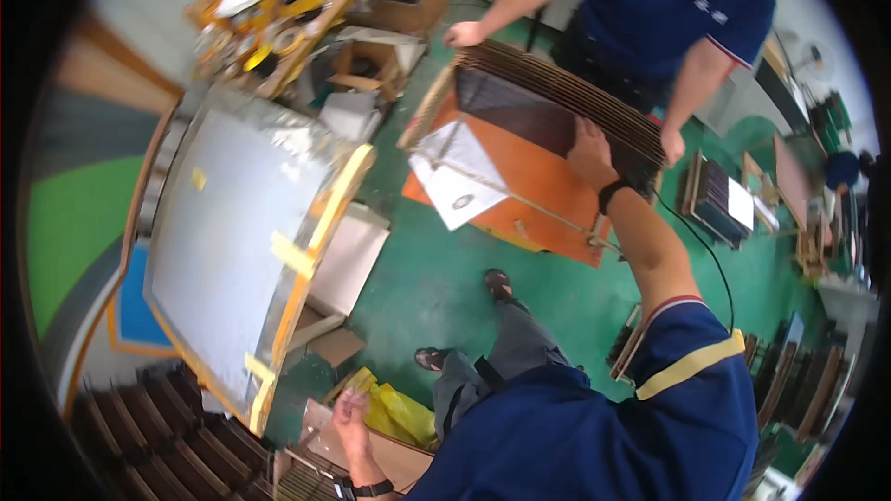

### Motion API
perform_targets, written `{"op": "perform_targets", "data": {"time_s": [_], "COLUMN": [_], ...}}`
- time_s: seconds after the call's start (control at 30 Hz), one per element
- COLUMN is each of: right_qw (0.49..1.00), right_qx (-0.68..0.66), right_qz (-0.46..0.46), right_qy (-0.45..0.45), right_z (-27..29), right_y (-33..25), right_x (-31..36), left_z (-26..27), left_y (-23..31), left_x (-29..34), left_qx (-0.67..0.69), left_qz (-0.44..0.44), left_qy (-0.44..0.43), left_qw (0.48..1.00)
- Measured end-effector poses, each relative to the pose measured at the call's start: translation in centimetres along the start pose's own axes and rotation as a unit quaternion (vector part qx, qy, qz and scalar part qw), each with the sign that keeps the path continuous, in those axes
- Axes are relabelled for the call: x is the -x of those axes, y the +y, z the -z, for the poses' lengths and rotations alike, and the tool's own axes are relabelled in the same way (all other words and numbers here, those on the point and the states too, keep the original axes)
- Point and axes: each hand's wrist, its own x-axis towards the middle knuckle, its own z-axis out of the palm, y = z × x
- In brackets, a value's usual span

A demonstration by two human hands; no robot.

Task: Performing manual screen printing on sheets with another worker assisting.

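Note:
My right hand (591, 150) reaches forward with its fingers stretched out against a dark panel (529, 109) in a slatted wooden rack (566, 74). In the same rack lies an orange sheet (534, 162), with a white paper (455, 176) on top of it. A thin rod or cord crosses the paper and the sheet. My left hand (351, 419) is low at the left, its fingers loosely apart with nothing seen in them. It hovers near a yellow plastic bag (401, 413) and a cardboard box (320, 431).
Facing me, a co-worker (664, 23) grips both ends of the rack. A pale-topped worktable (232, 195) with yellow tape along its edge stands left. Cluttered shelving (278, 28) is behind it. A dark cable (710, 250) hangs at the right, near stacked frames (719, 199) on the green floor (399, 278).

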Motion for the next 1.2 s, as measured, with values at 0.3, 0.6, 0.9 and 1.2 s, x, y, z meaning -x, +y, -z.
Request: {"op": "perform_targets", "data": {"time_s": [0.3, 0.6, 0.9, 1.2], "right_qw": [0.993, 0.988, 0.899, 0.939], "right_qx": [0.089, 0.059, -0.103, -0.195], "right_qz": [0.074, 0.131, 0.376, 0.282], "right_qy": [-0.008, -0.056, 0.198, 0.039], "right_z": [0.4, 9.9, 24.3, 19.3], "right_y": [2.7, 7.2, -8.6, -15.2], "right_x": [-2.4, -9.0, 7.2, 4.0], "left_z": [-9.6, -21.1, -37.5, -17.9], "left_y": [6.2, 12.0, 24.2, 19.3], "left_x": [-4.3, -11.0, -8.2, -15.8], "left_qx": [-0.058, -0.131, 0.24, 0.38], "left_qz": [0.063, -0.037, -0.103, 0.024], "left_qy": [-0.047, -0.21, -0.401, -0.224], "left_qw": [0.995, 0.968, 0.878, 0.897]}}
